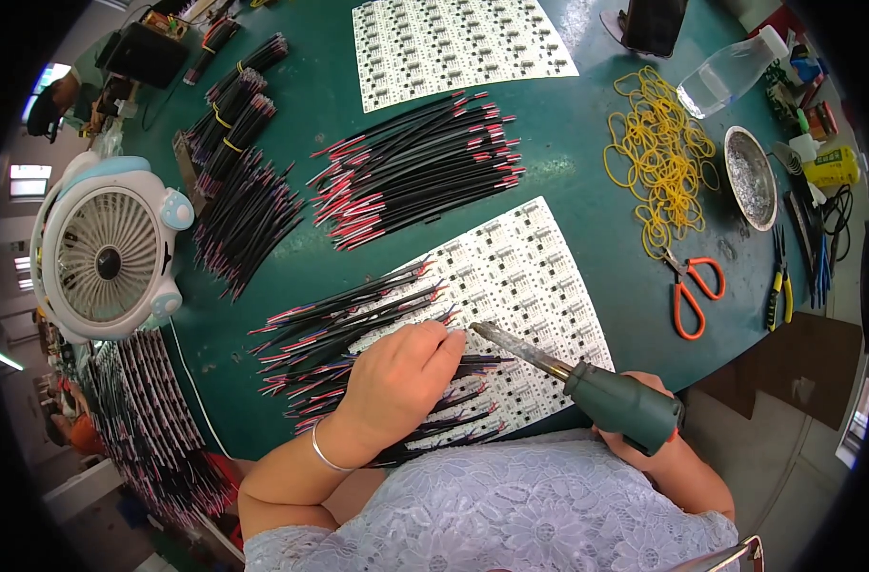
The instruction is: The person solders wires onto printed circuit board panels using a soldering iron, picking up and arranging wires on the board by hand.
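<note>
My left hand [396, 381] is closed, thumb and fingers pinched over a short black cable [411, 310] on a white circuit board panel [525, 272]; its fingertips hide part of the grip. My right hand [649, 458] is wrapped round a dark green soldering iron [620, 405], shaped like a gun. The iron's metal tip points left and sits just right of my left fingertips, over the panel. Several black cables with red, white and blue wire ends lie across the panel's left part, some beneath my left hand.
Beyond the panel lie a pile of black cables [425, 167] and a second circuit board sheet [463, 48]. At left stand a white fan [106, 257] and cable bundles [249, 214]. To the right are yellow rubber bands [654, 153], a metal bowl [749, 178], orange-handled scissors [690, 296] and a bottle [730, 73].
</note>
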`<action>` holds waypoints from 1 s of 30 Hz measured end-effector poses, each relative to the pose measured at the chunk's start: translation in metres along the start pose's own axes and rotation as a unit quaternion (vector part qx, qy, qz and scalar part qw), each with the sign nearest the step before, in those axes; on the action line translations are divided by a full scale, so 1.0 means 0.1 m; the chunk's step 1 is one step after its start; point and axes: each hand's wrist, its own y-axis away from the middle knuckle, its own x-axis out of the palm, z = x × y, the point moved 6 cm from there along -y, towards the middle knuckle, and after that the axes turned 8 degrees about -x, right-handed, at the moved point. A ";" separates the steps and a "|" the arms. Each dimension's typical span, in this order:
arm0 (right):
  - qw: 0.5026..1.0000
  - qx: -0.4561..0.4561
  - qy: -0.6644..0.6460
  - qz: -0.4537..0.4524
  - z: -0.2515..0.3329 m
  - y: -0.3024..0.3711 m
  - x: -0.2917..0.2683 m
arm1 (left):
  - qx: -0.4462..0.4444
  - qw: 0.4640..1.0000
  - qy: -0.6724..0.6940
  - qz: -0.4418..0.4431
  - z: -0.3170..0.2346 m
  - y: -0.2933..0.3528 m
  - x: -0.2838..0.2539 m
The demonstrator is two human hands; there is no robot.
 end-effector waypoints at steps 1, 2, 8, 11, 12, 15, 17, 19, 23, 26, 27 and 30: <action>1.000 0.005 -0.008 -0.006 0.00 -0.01 0.00 | 0.001 1.000 0.001 0.006 0.00 0.00 0.01; 1.000 0.005 -0.008 -0.006 0.01 -0.01 0.01 | 0.001 1.000 0.002 0.006 0.00 0.00 0.01; 0.999 0.033 -0.001 -0.004 0.06 -0.10 -0.02 | -0.005 1.000 0.001 0.004 0.00 -0.01 0.02; 0.996 -0.013 0.082 0.008 0.11 -0.14 -0.04 | -0.009 1.000 0.004 0.015 -0.01 -0.01 0.01; 0.994 -0.040 0.092 0.039 0.09 -0.11 -0.04 | -0.011 1.000 0.003 0.022 -0.01 -0.02 0.01; 0.989 -0.084 0.099 0.075 0.04 -0.08 -0.01 | -0.015 0.999 0.000 0.036 -0.01 -0.04 0.01; 0.987 -0.100 0.097 0.080 0.07 -0.09 0.00 | -0.017 0.999 -0.002 0.045 -0.01 -0.04 0.02; 0.997 -0.027 0.048 0.055 0.06 -0.14 -0.02 | -0.021 0.999 -0.006 0.050 -0.01 -0.04 0.02; 0.996 -0.031 0.056 0.070 0.08 -0.17 -0.04 | -0.025 0.998 -0.006 0.061 -0.01 -0.04 0.02; 0.997 -0.044 0.030 0.054 0.08 -0.16 -0.05 | -0.025 0.998 -0.004 0.057 -0.01 -0.05 0.02; 0.998 -0.041 0.023 0.040 0.09 -0.13 -0.07 | -0.024 0.998 -0.007 0.061 -0.01 -0.05 0.02; 0.999 -0.040 -0.007 0.020 0.07 -0.09 -0.09 | -0.022 0.998 -0.014 0.062 -0.01 -0.05 0.01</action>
